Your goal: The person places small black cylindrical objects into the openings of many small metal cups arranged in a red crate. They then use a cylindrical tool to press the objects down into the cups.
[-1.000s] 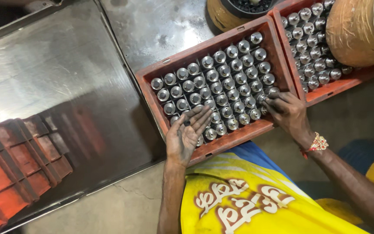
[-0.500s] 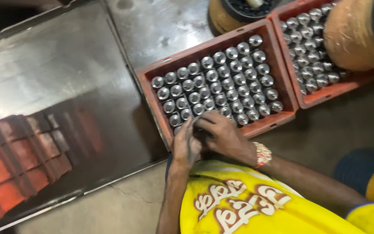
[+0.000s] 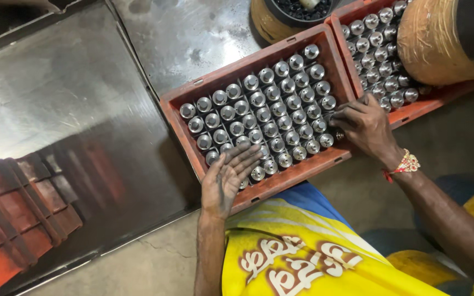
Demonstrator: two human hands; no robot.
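Observation:
A red plastic crate (image 3: 259,67) sits in front of me, packed with several rows of small upright silver metal cylinders (image 3: 272,112). My left hand (image 3: 227,178) lies flat, fingers spread, over the cylinders at the crate's near left corner and its near rim. My right hand (image 3: 364,125) is at the crate's right wall, fingers curled over the cylinders at the near right corner; whether it pinches one is hidden. A red and gold thread band circles my right wrist.
A second red crate (image 3: 412,112) of the same cylinders stands to the right, with a tan round drum (image 3: 437,41) resting on it. A shiny steel sheet (image 3: 67,126) covers the floor to the left. Another round container (image 3: 281,16) is behind.
Half a second ago both hands met at the crate's near edge; my right hand has since moved back to the right corner, and my left hand has flattened over the cylinders.

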